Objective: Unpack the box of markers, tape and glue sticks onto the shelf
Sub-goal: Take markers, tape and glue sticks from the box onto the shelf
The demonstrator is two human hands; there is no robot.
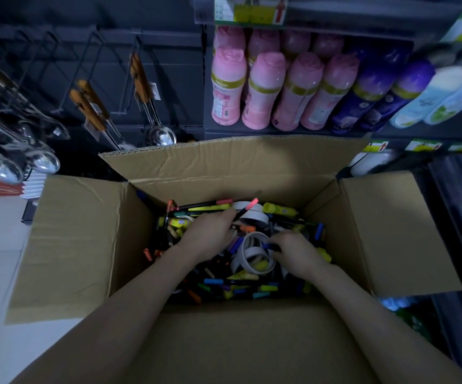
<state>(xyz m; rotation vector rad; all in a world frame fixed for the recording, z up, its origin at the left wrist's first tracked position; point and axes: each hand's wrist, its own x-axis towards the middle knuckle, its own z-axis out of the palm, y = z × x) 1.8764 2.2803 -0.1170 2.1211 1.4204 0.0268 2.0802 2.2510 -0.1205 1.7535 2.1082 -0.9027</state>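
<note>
Head view: inside the open cardboard box [224,173], my left hand [210,235] grips a pink-capped marker [248,207]; my right hand [296,253] pinches a blue-capped marker [270,246], with a tape roll [248,252] between my hands.

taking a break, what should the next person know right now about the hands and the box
Left hand: inside the box, gripping a pink-capped marker.
Right hand: also inside, pinching a blue-capped marker beside a tape roll.
Markers, tape and glue sticks lie loose in the box.
Done: flaps open; nothing from it seen on the shelf in view.
Left: move everything onto the shelf.
</note>
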